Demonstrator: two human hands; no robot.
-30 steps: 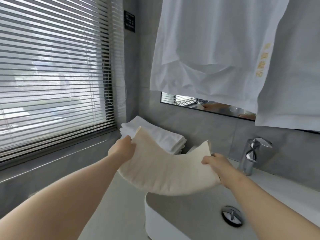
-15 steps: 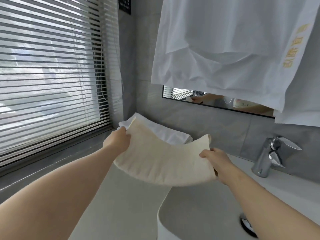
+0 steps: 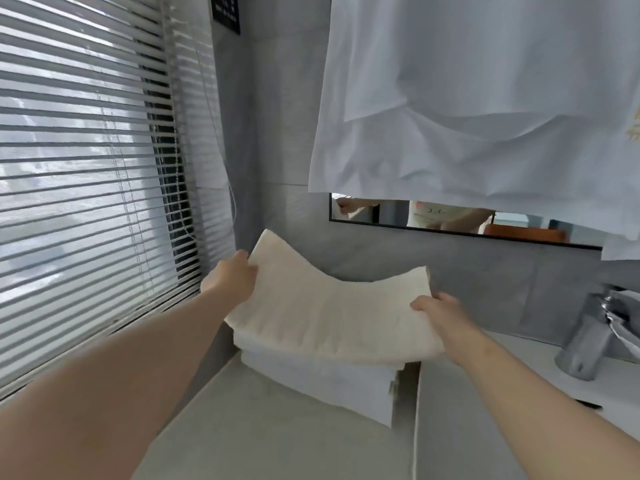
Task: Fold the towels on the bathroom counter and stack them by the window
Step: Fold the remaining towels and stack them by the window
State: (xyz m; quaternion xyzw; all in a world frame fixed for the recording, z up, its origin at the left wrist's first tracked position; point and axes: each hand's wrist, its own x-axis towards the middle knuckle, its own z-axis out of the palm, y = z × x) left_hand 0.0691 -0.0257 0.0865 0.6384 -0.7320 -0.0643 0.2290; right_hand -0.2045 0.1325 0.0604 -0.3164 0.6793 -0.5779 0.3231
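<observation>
A folded cream towel (image 3: 322,313) sags between my two hands, its front edge resting on a stack of folded white towels (image 3: 322,382). The stack sits on the pale counter (image 3: 263,441) in the corner beside the window (image 3: 76,188). My left hand (image 3: 230,277) grips the cream towel's left far corner. My right hand (image 3: 438,311) pinches its right edge. The cream towel hides most of the top of the white stack.
White slatted blinds cover the window on the left. White cloths (image 3: 478,98) hang over the mirror (image 3: 450,220) above the counter. A chrome tap (image 3: 592,337) stands at the right by the white basin rim (image 3: 460,410).
Both hands have carried the cream towel forward and down from above the basin onto the white stack. The view has turned left toward the window corner.
</observation>
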